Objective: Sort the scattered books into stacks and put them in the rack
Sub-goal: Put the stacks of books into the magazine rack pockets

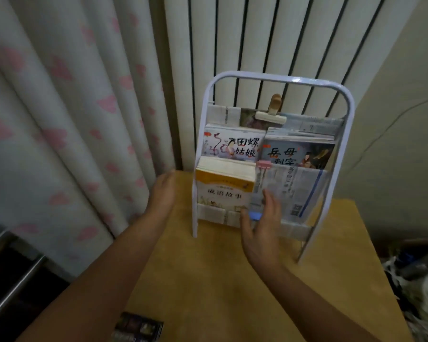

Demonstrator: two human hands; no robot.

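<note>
Nearest, at the counter's near left edge: one dark-covered book, lying flat and still outside the rack, probably the last left to sort

Farther in, right hand against the lower right of the rack, fingers straight and spread, flat on a thin pale booklet in the front pocket, seemingly to press it square; nothing gripped

Left hand just beside the rack's left post, fingers straight together, apart from it, holding nothing, perhaps ready to steady the frame

Front pocket, left: thick yellow book, upright, beside the booklet

Middle pocket behind: white-covered book left, blue-covered book right, both upright

Farthest pocket: papers held by a wooden clip
</note>
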